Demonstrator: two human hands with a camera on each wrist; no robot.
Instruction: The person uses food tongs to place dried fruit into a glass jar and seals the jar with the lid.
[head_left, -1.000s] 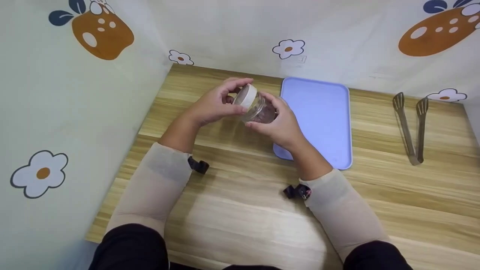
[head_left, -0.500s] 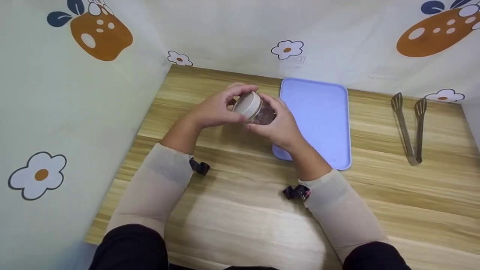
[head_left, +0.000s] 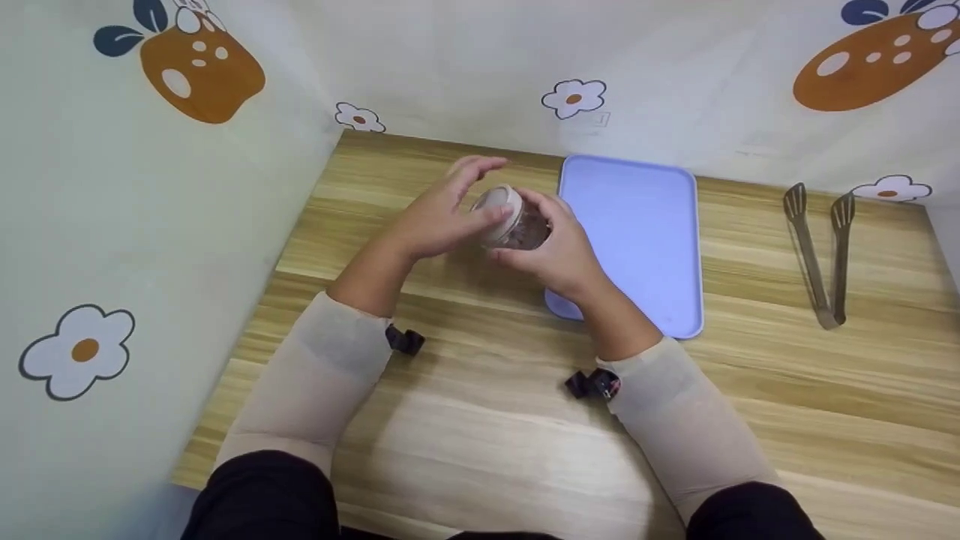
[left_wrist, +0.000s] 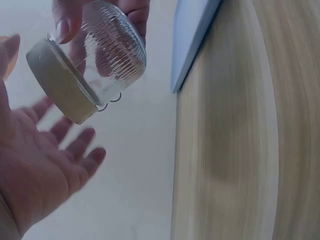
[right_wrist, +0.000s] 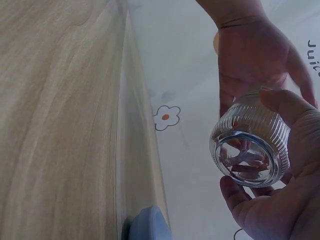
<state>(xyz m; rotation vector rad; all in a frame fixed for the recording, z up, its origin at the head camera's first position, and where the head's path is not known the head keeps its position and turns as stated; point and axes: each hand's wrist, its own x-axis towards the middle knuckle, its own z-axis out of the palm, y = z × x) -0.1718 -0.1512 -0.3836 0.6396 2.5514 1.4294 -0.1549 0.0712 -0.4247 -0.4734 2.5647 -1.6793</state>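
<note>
A ribbed clear glass jar (head_left: 532, 229) is held tilted above the table, its pale lid (left_wrist: 62, 82) toward my left hand. My right hand (head_left: 574, 259) grips the jar's body, with thumb and fingers on opposite sides of the glass in the right wrist view. The left hand (head_left: 429, 223) is beside the lid with its fingers spread and relaxed; they stand off the lid in the left wrist view. From the head view, the left thumb overlaps the lid's edge. Through the jar's base (right_wrist: 245, 160), parts of the hands show.
A light purple tray (head_left: 634, 247) lies on the wooden table (head_left: 480, 420), partly behind my right wrist. Metal tongs (head_left: 810, 255) with slotted ends lie to its right, spread apart. Printed walls (head_left: 450, 67) border the table's back and left sides.
My left fingers have loosened from round the lid and spread away, with the thumb shifting onto its edge. Since one second ago the jar's lid has tipped slightly; the right hand keeps its grip.
</note>
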